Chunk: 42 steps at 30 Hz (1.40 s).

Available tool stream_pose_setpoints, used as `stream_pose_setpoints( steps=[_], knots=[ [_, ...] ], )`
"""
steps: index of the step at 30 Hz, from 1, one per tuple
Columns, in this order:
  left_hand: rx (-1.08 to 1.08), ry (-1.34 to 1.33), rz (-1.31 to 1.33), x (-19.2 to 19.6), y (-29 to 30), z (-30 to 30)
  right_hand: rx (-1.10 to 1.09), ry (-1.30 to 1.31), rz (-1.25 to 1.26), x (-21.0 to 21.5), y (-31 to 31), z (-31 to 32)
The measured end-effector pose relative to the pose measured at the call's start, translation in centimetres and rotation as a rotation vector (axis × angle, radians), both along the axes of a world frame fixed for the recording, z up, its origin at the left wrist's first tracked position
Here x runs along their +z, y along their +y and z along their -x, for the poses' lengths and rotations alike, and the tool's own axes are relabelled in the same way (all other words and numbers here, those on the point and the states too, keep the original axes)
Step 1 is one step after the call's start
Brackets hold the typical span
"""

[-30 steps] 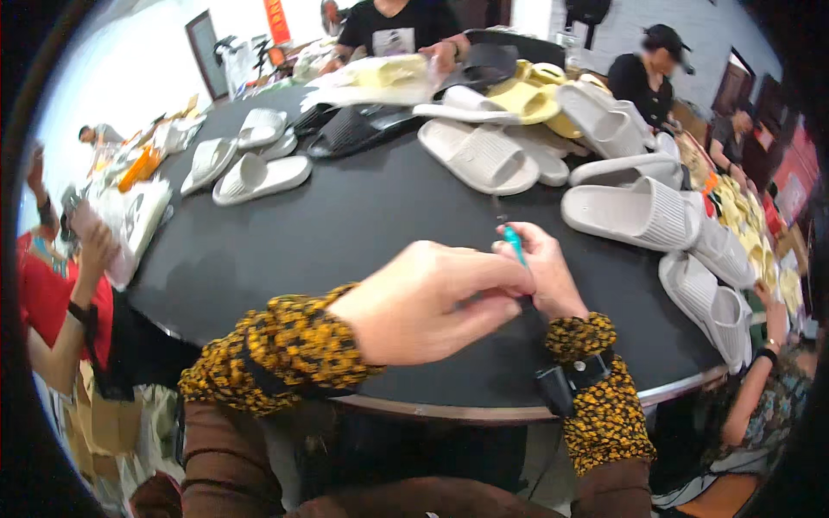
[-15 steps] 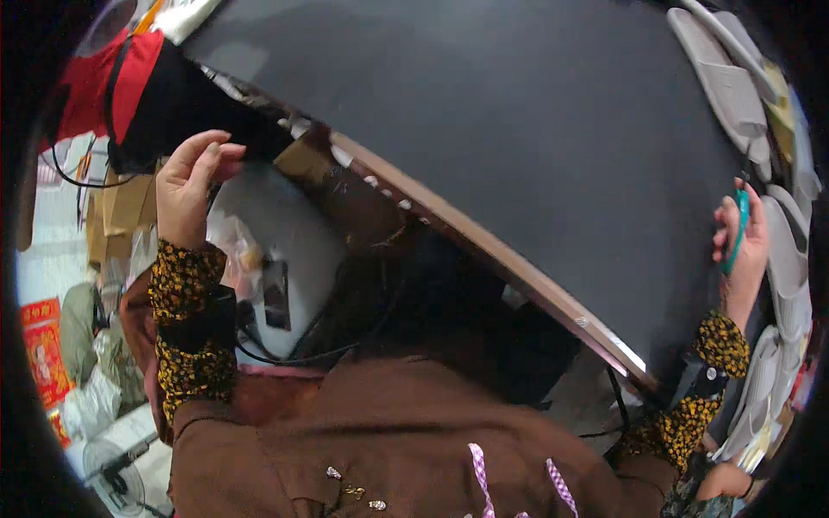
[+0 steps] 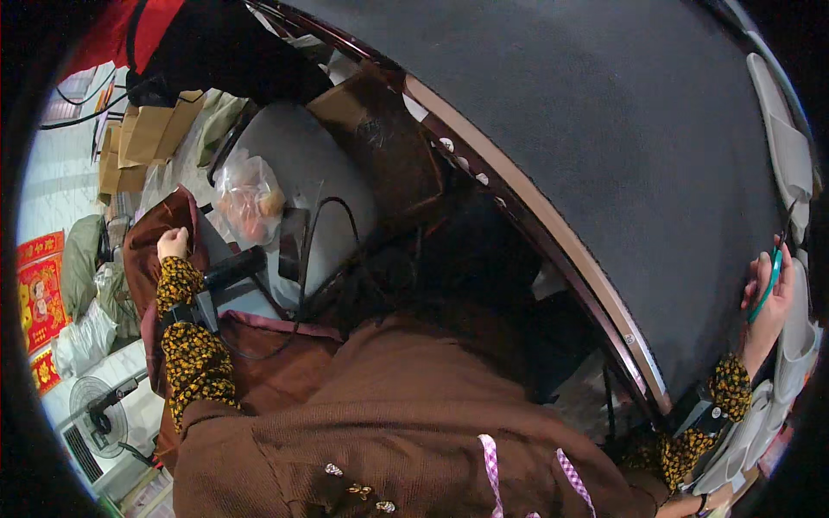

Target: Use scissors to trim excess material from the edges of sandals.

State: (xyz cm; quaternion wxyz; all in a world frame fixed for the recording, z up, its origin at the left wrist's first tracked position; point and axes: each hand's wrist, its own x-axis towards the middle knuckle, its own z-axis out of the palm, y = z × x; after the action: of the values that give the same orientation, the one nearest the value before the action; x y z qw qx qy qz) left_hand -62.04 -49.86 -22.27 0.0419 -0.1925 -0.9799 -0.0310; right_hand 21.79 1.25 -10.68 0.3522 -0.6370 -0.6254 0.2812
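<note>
At the right edge of the dark grey tabletop (image 3: 587,155), my right hand (image 3: 768,298) is closed around scissors (image 3: 765,285) with teal handles. Their thin dark blades point away from me toward a row of pale grey slippers (image 3: 784,147), close beside the hand. Over on the left, away from the table, my left hand (image 3: 173,244) is closed in a loose fist in front of brown cloth (image 3: 155,233). Whether anything is between its fingers is hidden.
A grey seat (image 3: 302,147) beside me bears a clear plastic bag (image 3: 246,198) and a dark flat object (image 3: 292,246). Cardboard boxes (image 3: 147,138) and a fan (image 3: 99,414) stand left. A person in red and black (image 3: 233,52) is upper left; another person's hand (image 3: 712,499) shows lower right.
My left hand has dropped down and away from the table's edge to the brown cloth. My right hand still holds the scissors by the slippers. The whole view has shifted.
</note>
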Motion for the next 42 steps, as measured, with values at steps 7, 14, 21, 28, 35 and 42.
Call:
stream_pose_setpoints(
  steps=[7,14,21,28,35,42],
  knots=[
    [0.335,-0.180,0.160,-4.9,-1.9,-5.4,-0.007,-0.123,-0.046,1.0,-0.5,0.7],
    [0.435,-0.034,0.176,-4.2,-7.8,-3.4,0.028,-0.071,-0.010,0.1,0.2,-0.2],
    [0.654,-0.102,0.150,-4.3,-3.4,-8.8,0.097,-0.225,-0.107,0.4,0.0,0.3],
    [0.351,-0.103,-0.145,-3.9,-4.8,-6.3,0.192,-0.171,-0.104,1.4,0.0,2.5],
    [0.338,-0.041,-0.001,-2.2,2.7,-11.0,0.171,-0.296,-0.124,3.0,-1.2,4.9],
    [0.183,-0.045,0.034,5.5,7.2,-13.1,0.233,-0.555,-0.328,4.1,-1.6,4.1]
  ],
)
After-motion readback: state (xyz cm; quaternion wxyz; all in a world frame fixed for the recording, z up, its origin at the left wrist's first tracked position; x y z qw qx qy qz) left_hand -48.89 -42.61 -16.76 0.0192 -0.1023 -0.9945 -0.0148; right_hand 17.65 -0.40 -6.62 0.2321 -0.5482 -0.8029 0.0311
